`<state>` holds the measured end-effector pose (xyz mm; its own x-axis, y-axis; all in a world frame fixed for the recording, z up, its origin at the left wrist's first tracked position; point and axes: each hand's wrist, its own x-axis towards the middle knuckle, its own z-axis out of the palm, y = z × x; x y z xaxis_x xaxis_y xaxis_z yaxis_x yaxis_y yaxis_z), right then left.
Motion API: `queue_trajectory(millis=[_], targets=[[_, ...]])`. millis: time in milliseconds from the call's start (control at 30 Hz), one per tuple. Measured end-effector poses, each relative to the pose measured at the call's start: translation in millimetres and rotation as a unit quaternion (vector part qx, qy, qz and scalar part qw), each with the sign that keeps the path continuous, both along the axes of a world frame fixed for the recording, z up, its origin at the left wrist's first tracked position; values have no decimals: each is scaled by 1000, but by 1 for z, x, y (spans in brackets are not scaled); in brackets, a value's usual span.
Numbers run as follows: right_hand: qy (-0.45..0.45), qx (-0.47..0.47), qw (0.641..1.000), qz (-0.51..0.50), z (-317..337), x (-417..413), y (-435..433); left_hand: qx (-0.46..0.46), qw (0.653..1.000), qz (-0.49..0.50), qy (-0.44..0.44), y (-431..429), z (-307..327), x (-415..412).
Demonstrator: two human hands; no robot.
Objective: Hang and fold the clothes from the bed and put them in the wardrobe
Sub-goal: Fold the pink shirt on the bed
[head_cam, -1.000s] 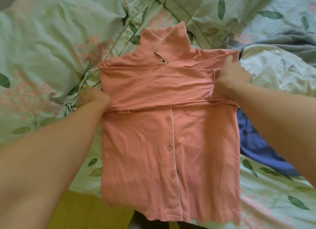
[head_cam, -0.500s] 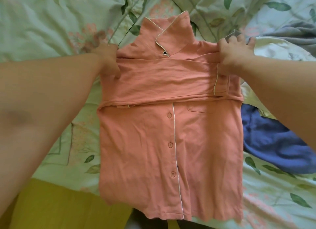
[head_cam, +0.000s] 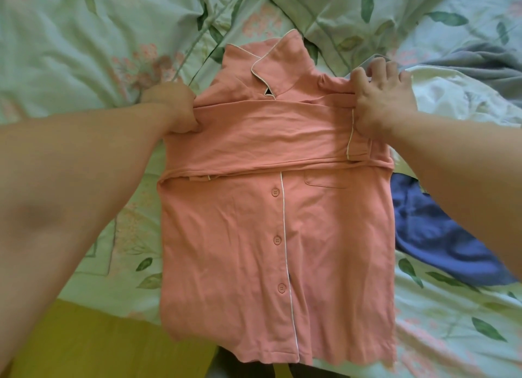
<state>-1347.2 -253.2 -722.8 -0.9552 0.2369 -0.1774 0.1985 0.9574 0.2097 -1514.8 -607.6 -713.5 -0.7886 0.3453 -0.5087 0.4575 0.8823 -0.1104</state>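
On my screen the bed cover, pale green with printed leaves and pink flowers, fills almost the whole view. The pink shirt lies flat on it in the centre, front side up, the collar toward 12 o'clock and the hem toward 6 o'clock. Its sleeves are folded across the chest as 1 wide band. At 7 o'clock I see a yellow surface below the edge of the cover. A blue garment lies crumpled at 3 o'clock, just beside the shirt, and a grey cloth at 2 o'clock. The left hand grips the band's edge at 10 o'clock with curled fingers. The right hand pinches the shoulder at 2 o'clock, fingers bent over the fabric. A chest pocket sits under the band. 3 pink buttons run beside a white piping line.
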Motion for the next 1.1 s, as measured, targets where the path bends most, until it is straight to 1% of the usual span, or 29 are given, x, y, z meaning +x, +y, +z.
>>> queue_trajectory(millis=[100,233,367,433,567,633,733,800,867,933,1100], targets=[[15,-8,999,-38,0,3,-5,-6,1000,6,13,-1,2,5],[1,-21,995,-101,0,6,-9,-2,1000,22,-2,-2,3,12],[-16,-49,990,-129,2,3,-7,-12,1000,-3,-16,1,1,19],[-12,-81,987,-139,1,2,-4,-12,1000,1,-18,3,-1,21],[-68,-123,978,-157,3,4,-5,4,1000,17,-21,1,-2,22],[-102,-121,976,-149,5,6,-8,18,999,20,-36,-1,2,22],[-126,-95,980,-120,14,6,-11,-2,999,-5,-46,-1,10,19],[-121,-74,983,-114,27,1,-10,-11,999,-14,-28,3,20,16],[-100,-72,984,-125,37,-7,-8,-3,1000,-22,10,8,30,10],[-70,-61,988,-122,51,-19,-5,13,998,-27,57,13,45,2],[36,-47,988,-139,75,-53,1,63,983,10,169,20,78,-25]])
